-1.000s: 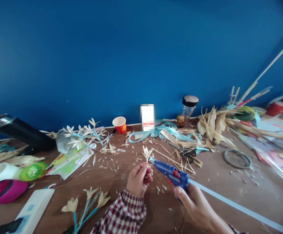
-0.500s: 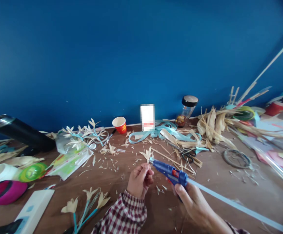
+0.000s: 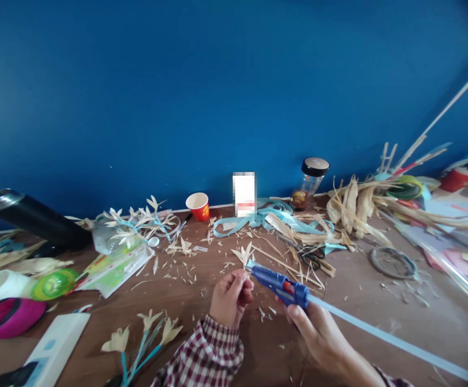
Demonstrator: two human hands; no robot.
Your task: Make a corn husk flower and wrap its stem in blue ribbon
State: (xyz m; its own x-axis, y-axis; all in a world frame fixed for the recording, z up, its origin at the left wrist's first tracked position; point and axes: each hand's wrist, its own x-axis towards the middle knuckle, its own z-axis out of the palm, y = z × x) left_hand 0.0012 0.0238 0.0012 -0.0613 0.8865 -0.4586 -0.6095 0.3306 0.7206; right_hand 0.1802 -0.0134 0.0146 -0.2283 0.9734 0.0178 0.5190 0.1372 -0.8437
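Note:
My left hand [image 3: 229,298], in a plaid sleeve, pinches a small pale husk flower [image 3: 244,253] upright above the brown table [image 3: 379,317]. My right hand [image 3: 318,336] grips a blue glue gun [image 3: 280,284] by its handle. The gun's nozzle points left and touches the base of the flower. A pale glue stick [image 3: 379,336] sticks out of the back of the gun toward the lower right.
Husk scraps litter the table. Scissors [image 3: 312,257] and light blue ribbon [image 3: 254,219] lie behind the hands, with a red paper cup [image 3: 198,206], a jar [image 3: 309,183] and dried husks [image 3: 355,207] further back. Finished flowers [image 3: 141,336] lie near left. A wire ring [image 3: 391,262] sits right.
The glue gun has shifted slightly left and down with my right hand. The flower has tilted a little. My left hand stays in place.

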